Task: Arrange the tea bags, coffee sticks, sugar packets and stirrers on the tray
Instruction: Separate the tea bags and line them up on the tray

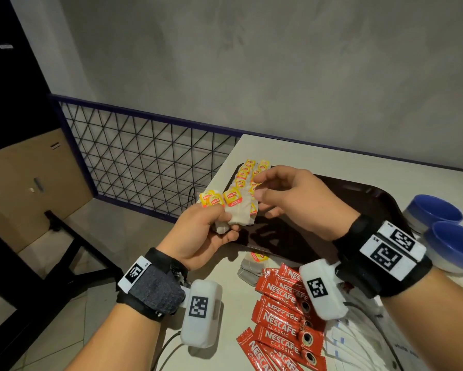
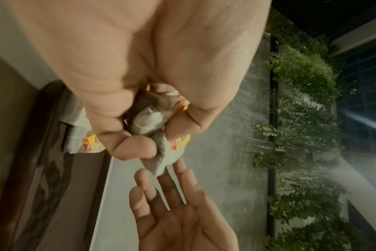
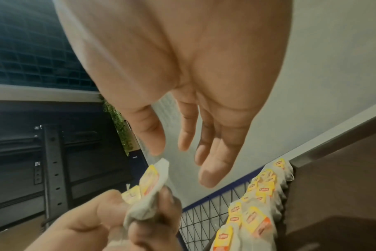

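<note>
- Head view: left hand [image 1: 198, 234] grasps a bunch of tea bags [image 1: 231, 207], fingers curled round the paper pouches, yellow tags fanned out above the fist. The bunch is held in the air over the near-left corner of the tray [image 1: 358, 194].
- Right hand [image 1: 292, 199] is released: fingers loosely bent, thumb and forefinger just beside the top of the bunch; right wrist view shows a gap between fingertips [image 3: 208, 176] and the tags, nothing held.
- Left wrist view: pouches crumpled in the fist, the right palm open beneath them.
- Tray, dark brown, sits on the counter [image 1: 332, 159]. A double row of tea bags [image 1: 247, 172] lies along its left edge, tags overlapping; the rest of the tray surface in view is bare.
- A few more tea bags [image 1: 251, 266] lie on the counter just in front of the tray.
- Coffee sticks [image 1: 281, 322], red, lie in a loose pile on the counter, near edge, next to those tea bags.
- White packets [image 1: 353, 344] lie right of the sticks; print too small to read.
- Two blue lids [image 1: 444, 228] on containers stand at the far right, beside the tray.
</note>
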The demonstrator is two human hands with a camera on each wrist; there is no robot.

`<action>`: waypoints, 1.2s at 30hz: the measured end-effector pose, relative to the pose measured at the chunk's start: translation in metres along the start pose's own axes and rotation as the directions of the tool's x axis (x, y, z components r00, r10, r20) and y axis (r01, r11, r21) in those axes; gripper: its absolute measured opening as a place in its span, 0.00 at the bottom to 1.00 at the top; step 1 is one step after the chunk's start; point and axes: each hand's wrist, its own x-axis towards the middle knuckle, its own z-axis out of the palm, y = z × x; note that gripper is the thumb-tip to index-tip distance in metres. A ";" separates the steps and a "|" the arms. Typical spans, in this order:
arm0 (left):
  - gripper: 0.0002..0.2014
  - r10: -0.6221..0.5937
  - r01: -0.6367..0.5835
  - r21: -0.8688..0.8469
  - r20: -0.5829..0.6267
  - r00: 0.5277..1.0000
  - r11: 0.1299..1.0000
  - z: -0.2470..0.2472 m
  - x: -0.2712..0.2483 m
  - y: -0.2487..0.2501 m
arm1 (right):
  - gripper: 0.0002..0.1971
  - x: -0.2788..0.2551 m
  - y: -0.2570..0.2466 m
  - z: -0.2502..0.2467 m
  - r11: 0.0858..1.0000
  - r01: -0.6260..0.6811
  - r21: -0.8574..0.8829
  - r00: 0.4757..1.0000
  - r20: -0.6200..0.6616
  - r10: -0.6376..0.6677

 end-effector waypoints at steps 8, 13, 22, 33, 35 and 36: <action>0.11 -0.013 0.002 0.101 0.105 0.994 0.995 -0.002 -0.001 -0.004 | 0.06 -0.019 0.008 0.016 0.998 0.043 0.041 0.997 -0.072 -0.040; 0.05 -0.004 -0.019 0.152 0.152 0.988 0.988 -0.002 -0.001 -0.006 | 0.04 -0.015 0.009 0.010 0.996 0.058 0.064 0.995 -0.090 -0.052; 0.06 0.076 -0.117 0.228 0.179 0.981 0.967 -0.004 0.001 -0.010 | 0.07 -0.011 -0.002 0.007 0.993 0.091 -0.070 0.996 -0.021 -0.092; 0.06 0.123 -0.154 0.228 0.142 0.982 0.961 -0.005 0.003 -0.009 | 0.04 -0.008 0.002 0.008 0.982 0.066 -0.177 0.994 -0.068 -0.080; 0.05 0.127 -0.155 0.227 0.131 0.983 0.962 -0.005 0.004 -0.010 | 0.05 -0.006 0.003 0.008 0.983 0.050 -0.176 0.995 -0.079 -0.065; 0.05 0.129 -0.155 0.226 0.126 0.984 0.962 -0.006 0.004 -0.010 | 0.05 -0.006 0.003 0.008 0.985 0.040 -0.169 0.995 -0.085 -0.055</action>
